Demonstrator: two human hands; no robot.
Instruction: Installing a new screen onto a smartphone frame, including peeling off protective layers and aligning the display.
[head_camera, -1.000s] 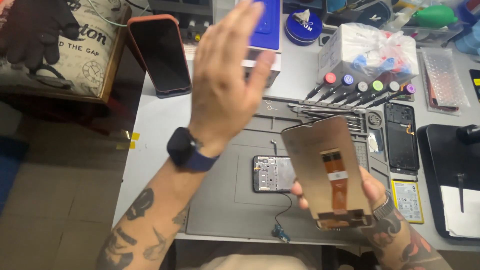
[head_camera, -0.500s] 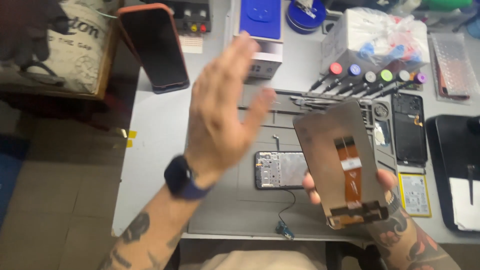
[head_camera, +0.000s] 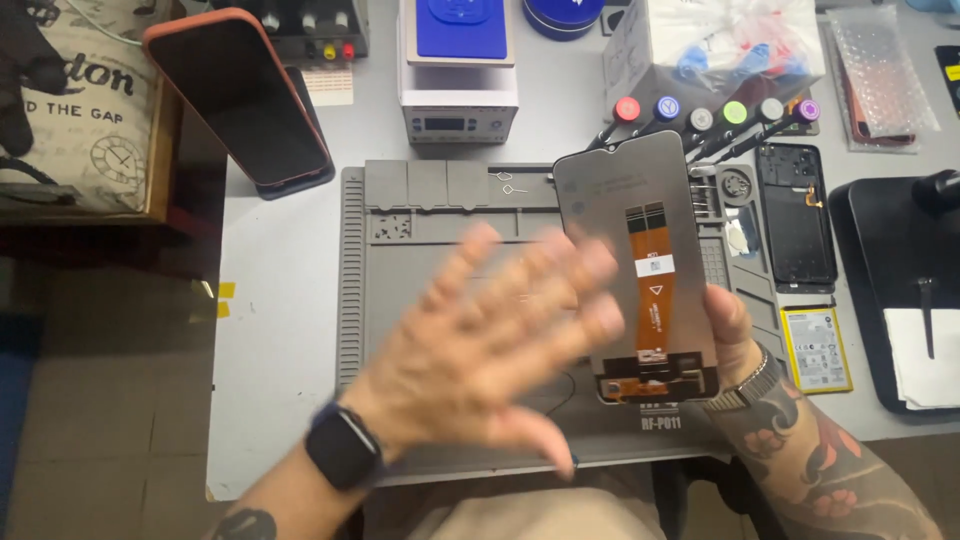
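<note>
Holding a phone screen panel (head_camera: 640, 270) upright over the grey work mat (head_camera: 400, 260), back side and orange ribbon cable facing up, gripped from behind at its near right edge by the right hand (head_camera: 735, 330). Spreading the left hand (head_camera: 500, 340) flat and empty just left of the panel, blurred. Probably showing the part; fitting it next likely calling for both hands.

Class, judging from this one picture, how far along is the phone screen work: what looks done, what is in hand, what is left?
Done: an opened phone body and a battery lie apart on the table. In hand: the right hand holds a screen panel, back side up, over the grey mat; the left hand is open and blurred. Left: the panel is not yet fitted.
</note>
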